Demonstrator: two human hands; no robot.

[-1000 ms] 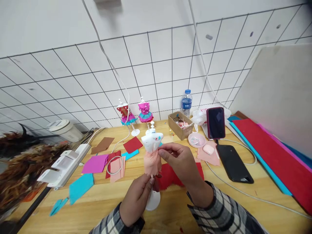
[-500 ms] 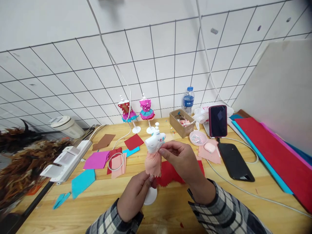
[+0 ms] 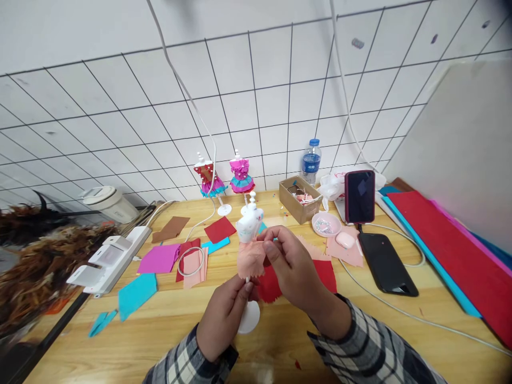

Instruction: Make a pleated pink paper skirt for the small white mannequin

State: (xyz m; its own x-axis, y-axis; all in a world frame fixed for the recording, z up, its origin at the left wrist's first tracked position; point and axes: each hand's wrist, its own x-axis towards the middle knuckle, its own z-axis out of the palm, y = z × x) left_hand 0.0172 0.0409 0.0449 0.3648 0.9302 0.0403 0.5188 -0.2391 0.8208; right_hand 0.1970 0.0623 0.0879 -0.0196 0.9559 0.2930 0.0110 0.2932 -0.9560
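Observation:
A small white dress form (image 3: 248, 226) stands nearly upright in front of me, with a pink crepe paper skirt (image 3: 250, 260) round its lower part. My left hand (image 3: 226, 314) is closed on the thin stand below the skirt, just above the round white base (image 3: 249, 318). The thumb and fingers of my right hand (image 3: 294, 266) pinch the skirt's upper right edge. Red paper (image 3: 326, 274) lies on the table behind my right hand.
Two dressed forms (image 3: 208, 178) stand at the back. To their right are a cardboard box (image 3: 306, 212), a bottle (image 3: 311, 162), a pink dish (image 3: 320, 230) and phones (image 3: 387, 265). A power strip (image 3: 120, 272) and coloured paper pieces (image 3: 138, 296) lie left.
The dress form has turned and become more upright. My right hand has shifted slightly left and down, its fingertips now on the skirt's edge. More pink paper shows behind it.

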